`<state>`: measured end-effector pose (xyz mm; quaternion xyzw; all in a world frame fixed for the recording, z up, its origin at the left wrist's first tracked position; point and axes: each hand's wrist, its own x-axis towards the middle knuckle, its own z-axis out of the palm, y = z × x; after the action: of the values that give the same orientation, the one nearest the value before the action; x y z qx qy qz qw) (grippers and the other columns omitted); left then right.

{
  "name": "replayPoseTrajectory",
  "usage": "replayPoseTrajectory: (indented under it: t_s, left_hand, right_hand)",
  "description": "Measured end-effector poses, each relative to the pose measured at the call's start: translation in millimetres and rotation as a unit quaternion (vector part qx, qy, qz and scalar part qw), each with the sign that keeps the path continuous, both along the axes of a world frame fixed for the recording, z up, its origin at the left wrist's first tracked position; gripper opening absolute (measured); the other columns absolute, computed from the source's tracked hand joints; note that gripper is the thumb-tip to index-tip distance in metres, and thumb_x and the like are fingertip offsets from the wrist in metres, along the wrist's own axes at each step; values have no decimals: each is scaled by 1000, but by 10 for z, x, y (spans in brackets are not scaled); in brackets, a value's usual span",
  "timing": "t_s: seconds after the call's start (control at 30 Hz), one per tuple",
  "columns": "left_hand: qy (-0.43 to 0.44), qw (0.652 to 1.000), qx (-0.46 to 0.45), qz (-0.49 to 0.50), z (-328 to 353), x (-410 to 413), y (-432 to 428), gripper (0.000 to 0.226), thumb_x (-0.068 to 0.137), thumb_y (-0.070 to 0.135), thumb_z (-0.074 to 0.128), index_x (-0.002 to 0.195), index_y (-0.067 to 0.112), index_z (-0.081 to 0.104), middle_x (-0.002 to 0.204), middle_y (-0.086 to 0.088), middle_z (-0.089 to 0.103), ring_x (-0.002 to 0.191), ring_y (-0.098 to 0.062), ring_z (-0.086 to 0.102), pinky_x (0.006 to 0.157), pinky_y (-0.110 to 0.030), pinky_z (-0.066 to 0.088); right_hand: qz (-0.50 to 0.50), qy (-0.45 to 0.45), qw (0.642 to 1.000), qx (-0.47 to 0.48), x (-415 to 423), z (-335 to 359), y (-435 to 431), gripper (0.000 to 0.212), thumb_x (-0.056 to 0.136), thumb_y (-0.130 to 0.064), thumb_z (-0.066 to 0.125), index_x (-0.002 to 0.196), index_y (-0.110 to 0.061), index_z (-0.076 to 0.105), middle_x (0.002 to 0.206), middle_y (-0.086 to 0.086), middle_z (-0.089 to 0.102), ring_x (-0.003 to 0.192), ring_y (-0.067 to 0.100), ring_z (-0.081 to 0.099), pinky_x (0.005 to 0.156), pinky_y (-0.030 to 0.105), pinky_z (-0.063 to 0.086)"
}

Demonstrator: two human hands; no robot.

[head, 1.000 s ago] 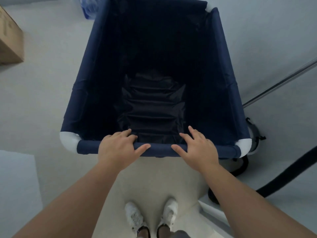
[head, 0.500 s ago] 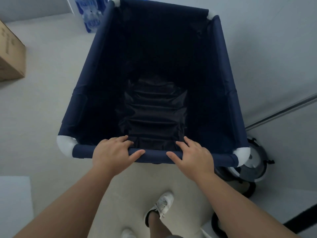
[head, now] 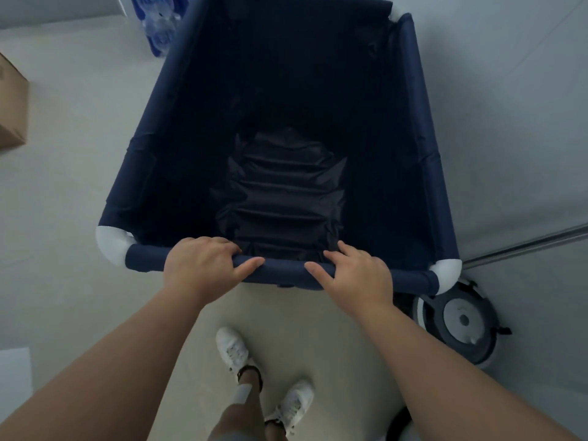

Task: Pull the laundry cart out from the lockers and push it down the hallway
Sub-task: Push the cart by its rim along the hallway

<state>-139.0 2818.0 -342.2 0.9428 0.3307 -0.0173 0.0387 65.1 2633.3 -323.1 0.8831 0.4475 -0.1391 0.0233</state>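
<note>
We see one navy fabric laundry cart [head: 423, 148] with a tubular rim filling the centre and reaching up to 12 o'clock; three white plastic corner joints [head: 112, 243] show on its rim. Inside lies one crumpled black cloth [head: 280, 198]. Two bare hands hold the near rail. The left hand [head: 199, 265] wraps it at 7 o'clock of the cart, fingers [head: 222, 243] curled over the top and thumb pressed along the front. The right hand [head: 358, 273] grips at 5 o'clock, fingers curled over the rail, thumb stretched leftwards on it. Below, at 6 o'clock, two white sneakers [head: 232, 348] stand on the pale floor [head: 63, 186]. One round grey robot vacuum [head: 461, 323] sits at 4 o'clock, just beside the cart's corner. One brown cardboard box [head: 11, 106] lies at 9 o'clock, and one blue pack of water bottles [head: 159, 30] at 11 o'clock.
</note>
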Motion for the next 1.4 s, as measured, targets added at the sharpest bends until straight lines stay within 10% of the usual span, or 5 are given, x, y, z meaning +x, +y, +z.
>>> replayPoseTrajectory:
  t_s: [0.27,0.57,0.9,1.07,1.4]
  left_hand:
    - [-15,1000,1,-23,-36,511,621,87,81,81,-6,75,34,68,72,14,64,68,-10,60,64,-31,46]
    - [-28,999,3,-32,-45,1001,1156,86,81,82,-4,74,34,68,69,14,62,62,-9,57,56,-29,41]
    - [-29,1000,1,5,-22,1396,1380,85,82,82,-2,65,31,63,63,11,57,58,-12,54,55,-33,43]
    - [-32,999,26,20,-10,1636,1528,83,82,81,-2,61,29,59,62,10,58,57,-13,55,52,-33,43]
    - [-22,996,58,67,-18,2219,1799,78,82,80,6,61,29,59,57,10,57,54,-10,55,47,-30,43]
  right_hand:
    - [-8,-7,1000,-1,476,26,586,107,72,-89,-5,117,-31,72,142,-5,57,117,15,59,100,40,43]
    - [8,-34,999,-7,1008,35,1132,99,75,-87,-6,81,-29,73,64,-7,66,60,12,61,59,33,51]
    - [28,-25,999,2,1524,34,1508,92,76,-87,-2,85,-35,74,62,-9,64,60,11,59,57,31,52]
    - [153,0,988,-24,1944,31,1663,87,73,-91,19,127,-36,60,94,-10,72,83,15,66,66,34,52]
    - [263,15,959,-107,2739,136,2226,21,85,-45,56,94,-27,63,68,-10,51,68,18,55,57,32,43]
